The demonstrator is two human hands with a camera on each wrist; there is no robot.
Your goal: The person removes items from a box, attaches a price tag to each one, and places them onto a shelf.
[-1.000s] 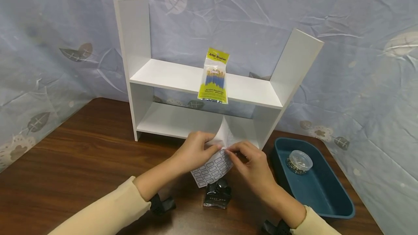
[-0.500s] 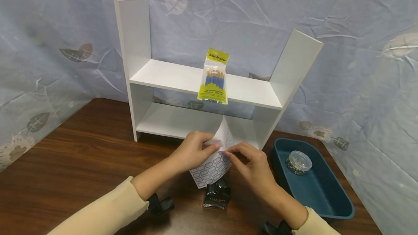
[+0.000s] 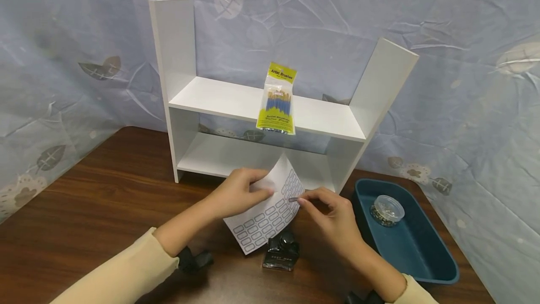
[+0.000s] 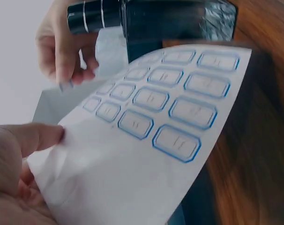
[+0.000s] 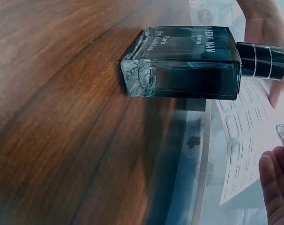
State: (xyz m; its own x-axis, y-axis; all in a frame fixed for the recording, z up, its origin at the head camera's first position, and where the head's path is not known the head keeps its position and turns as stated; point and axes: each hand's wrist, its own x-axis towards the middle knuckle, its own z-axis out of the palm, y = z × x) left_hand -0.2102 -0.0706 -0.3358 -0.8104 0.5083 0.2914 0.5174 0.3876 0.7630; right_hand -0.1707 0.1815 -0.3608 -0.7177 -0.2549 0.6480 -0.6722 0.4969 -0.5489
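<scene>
My left hand (image 3: pixel 236 194) grips the blank part of a sheet of sticker labels (image 3: pixel 262 222), thumb on top. Rows of blue-bordered labels cover much of the sheet, as the left wrist view shows. Between thumb and finger my right hand (image 3: pixel 335 219) pinches a single small label (image 3: pixel 293 199), held by the sheet's right side. In the right wrist view that label (image 5: pixel 282 131) shows its printed border. Below the sheet, a dark glass perfume bottle (image 3: pixel 281 256) with a black cap stands upright on the table.
Behind the hands stands a white two-tier shelf (image 3: pixel 219 97). A yellow pack of artist brushes (image 3: pixel 276 100) hangs over the front edge of its upper board. At the right, a blue tray (image 3: pixel 415 243) holds a clear round tub (image 3: pixel 386 210) on the wooden table (image 3: pixel 105 210).
The right hand has drawn a label off the sheet and shifted slightly right. The left hand has moved left with the sheet, which now lies flatter and shows more of its labels.
</scene>
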